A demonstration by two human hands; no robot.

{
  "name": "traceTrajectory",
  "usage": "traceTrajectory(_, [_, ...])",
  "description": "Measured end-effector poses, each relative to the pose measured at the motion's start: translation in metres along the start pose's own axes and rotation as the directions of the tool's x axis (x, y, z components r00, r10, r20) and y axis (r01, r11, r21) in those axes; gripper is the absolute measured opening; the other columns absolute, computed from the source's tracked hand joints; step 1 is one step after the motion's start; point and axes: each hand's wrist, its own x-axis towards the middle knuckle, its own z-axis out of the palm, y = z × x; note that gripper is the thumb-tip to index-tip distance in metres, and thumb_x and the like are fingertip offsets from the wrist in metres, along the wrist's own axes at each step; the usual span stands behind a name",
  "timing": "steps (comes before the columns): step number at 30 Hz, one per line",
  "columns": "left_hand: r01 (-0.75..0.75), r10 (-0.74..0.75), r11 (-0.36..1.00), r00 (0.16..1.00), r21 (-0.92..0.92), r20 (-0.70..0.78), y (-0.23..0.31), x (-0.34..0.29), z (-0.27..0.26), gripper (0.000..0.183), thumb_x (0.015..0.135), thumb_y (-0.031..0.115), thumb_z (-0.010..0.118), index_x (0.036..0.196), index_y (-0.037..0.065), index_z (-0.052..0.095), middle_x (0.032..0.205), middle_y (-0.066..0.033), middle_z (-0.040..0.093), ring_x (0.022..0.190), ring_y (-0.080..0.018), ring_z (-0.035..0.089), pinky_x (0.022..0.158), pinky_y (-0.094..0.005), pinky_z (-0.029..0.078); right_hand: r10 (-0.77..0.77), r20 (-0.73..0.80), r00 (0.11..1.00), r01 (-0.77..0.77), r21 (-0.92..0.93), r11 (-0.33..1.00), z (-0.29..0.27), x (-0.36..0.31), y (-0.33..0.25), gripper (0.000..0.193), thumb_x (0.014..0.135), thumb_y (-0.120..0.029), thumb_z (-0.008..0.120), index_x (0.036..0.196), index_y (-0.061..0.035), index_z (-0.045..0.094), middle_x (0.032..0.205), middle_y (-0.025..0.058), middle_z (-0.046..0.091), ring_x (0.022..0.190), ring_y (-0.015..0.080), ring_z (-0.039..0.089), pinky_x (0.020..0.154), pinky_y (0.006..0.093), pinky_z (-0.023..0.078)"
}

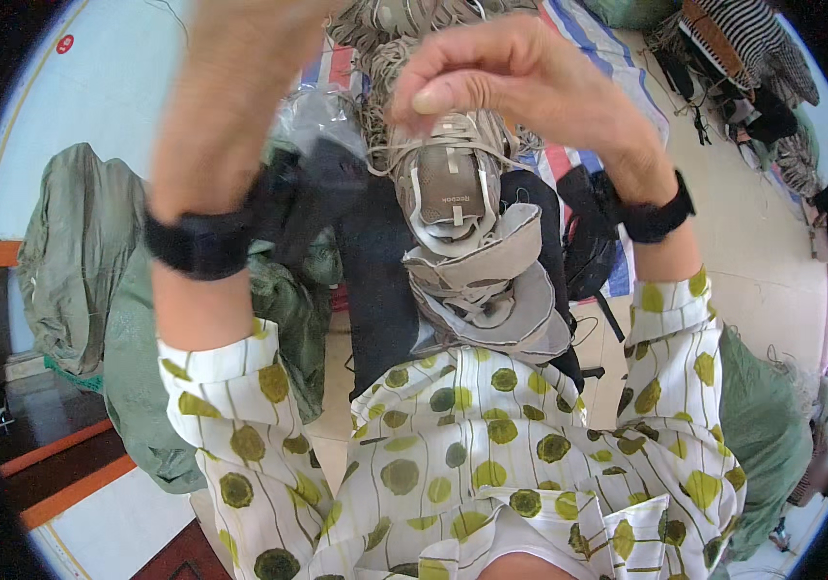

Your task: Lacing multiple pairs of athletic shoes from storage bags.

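My right hand is raised above a beige-grey shoe upper, with thumb and forefinger bent together. Whatever they pinch, if anything, is hidden or too fine to make out. My left hand reaches to the top edge, smeared by motion, and its fingers lie out of view. Pale laces run across the shoe upper just under my right hand. Nearer my body, more grey uppers lie stacked on my dark-covered lap. Both wrists carry black straps with small devices.
More lace-covered uppers are heaped beyond my lap on a striped woven sheet. Green sacks stand at my left, another at my right. A black bag lies beside my lap. Striped bundles sit far right.
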Motion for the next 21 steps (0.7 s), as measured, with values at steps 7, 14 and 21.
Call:
traceTrajectory(7, [0.130, -0.501, 0.660, 0.809, 0.740, 0.306, -0.079, -0.165, 0.000, 0.020, 0.070, 0.015, 0.061, 0.087, 0.009, 0.053, 0.085, -0.0097, 0.052, 0.084, -0.0292, 0.055, 0.069, -0.0408, 0.047, 0.355, -0.207, 0.912, -0.269, 0.352, 0.897, 0.024, -0.059, -0.012, 0.026, 0.091, -0.019, 0.047, 0.101, 0.0018, 0.059, 0.077, 0.0062, 0.062, 0.062, 0.0097, 0.056, 0.059, 0.0209, 0.045])
traceTrajectory(14, [0.134, -0.499, 0.720, 0.781, 0.681, 0.375, -0.083, -0.167, 0.015, 0.011, 0.072, 0.007, 0.056, 0.080, 0.005, 0.050, 0.080, -0.0085, 0.057, 0.078, -0.0247, 0.056, 0.065, -0.0349, 0.045, 0.594, -0.552, 0.585, -0.220, 0.597, 0.771, 0.017, -0.192, 0.015, 0.023, 0.090, -0.013, 0.046, 0.106, 0.0012, 0.054, 0.063, -0.0030, 0.048, 0.051, 0.0037, 0.040, 0.052, 0.0181, 0.036])
traceTrajectory(21, [0.846, -0.811, 0.483, 0.530, -0.228, 0.247, -0.099, -0.177, -0.004, 0.023, 0.071, 0.005, 0.062, 0.092, 0.002, 0.053, 0.080, -0.0053, 0.057, 0.071, -0.0124, 0.054, 0.067, -0.0243, 0.043, 0.626, -0.774, 0.096, 0.089, 0.633, 0.769, 0.001, -0.402, 0.037, 0.026, 0.086, -0.004, 0.044, 0.111, 0.0012, 0.048, 0.060, -0.0065, 0.034, 0.048, 0.0020, 0.029, 0.048, 0.0181, 0.028])
